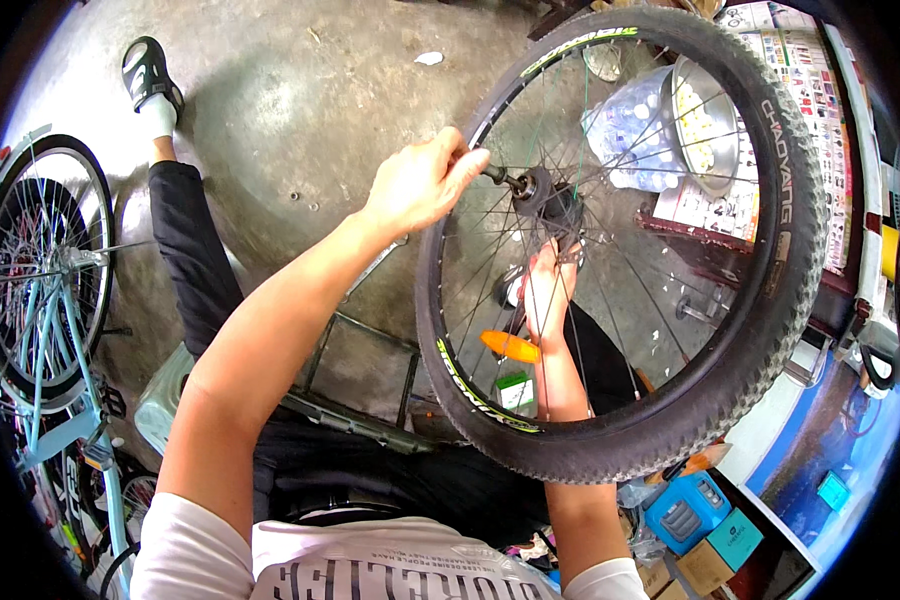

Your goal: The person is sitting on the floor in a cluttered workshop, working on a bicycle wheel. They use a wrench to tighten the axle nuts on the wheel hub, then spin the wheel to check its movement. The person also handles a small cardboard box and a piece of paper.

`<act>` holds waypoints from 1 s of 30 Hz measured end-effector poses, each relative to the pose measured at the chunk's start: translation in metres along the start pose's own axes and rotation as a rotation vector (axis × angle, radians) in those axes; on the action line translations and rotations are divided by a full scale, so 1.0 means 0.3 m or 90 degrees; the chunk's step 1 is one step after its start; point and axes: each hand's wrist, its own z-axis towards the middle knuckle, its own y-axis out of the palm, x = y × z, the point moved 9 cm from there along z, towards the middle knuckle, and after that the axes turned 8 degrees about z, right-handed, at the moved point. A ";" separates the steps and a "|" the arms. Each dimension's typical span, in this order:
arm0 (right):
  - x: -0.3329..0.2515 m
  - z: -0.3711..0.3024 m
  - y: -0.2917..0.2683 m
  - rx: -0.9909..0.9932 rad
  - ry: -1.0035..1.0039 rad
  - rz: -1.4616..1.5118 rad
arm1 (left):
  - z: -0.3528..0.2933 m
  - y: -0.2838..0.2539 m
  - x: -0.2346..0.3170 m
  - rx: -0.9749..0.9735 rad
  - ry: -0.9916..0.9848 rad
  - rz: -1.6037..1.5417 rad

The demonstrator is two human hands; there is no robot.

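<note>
A bicycle wheel (800, 290) with a knobby black tyre and thin spokes is held up at a tilt before me. My left hand (417, 182) is closed round a dark-handled rod (494, 175), whose tip meets the near end of the hub (538, 190). Whether it is a screwdriver or another tool, I cannot tell. Behind the spokes, my right hand (548, 290) grips the wheel at the hub's other side, its fingertips partly hidden. An orange reflector (510, 346) sits among the spokes beside my right wrist.
A light-blue bicycle (55, 340) stands at the left. Seen through the spokes, a metal bowl (708, 125) and a clear bag (630, 130) rest on a paper-covered table (805, 120). A metal frame (365, 375) lies below the wheel; a blue case (686, 510) is at lower right.
</note>
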 end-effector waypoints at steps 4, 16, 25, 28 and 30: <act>0.031 0.008 -0.021 0.006 -0.001 -0.006 | -0.011 0.004 0.023 0.021 0.079 -0.010; 0.047 0.000 -0.008 0.004 0.035 0.015 | -0.025 -0.005 0.021 0.035 0.059 -0.028; 0.058 -0.001 -0.008 0.000 0.059 0.048 | -0.014 -0.006 0.008 -0.024 -0.010 0.050; 0.058 -0.003 -0.004 -0.008 0.068 0.043 | -0.024 -0.049 0.015 0.124 0.044 -0.090; 0.066 0.001 -0.013 0.001 0.066 0.052 | -0.019 -0.033 0.029 0.072 0.064 -0.038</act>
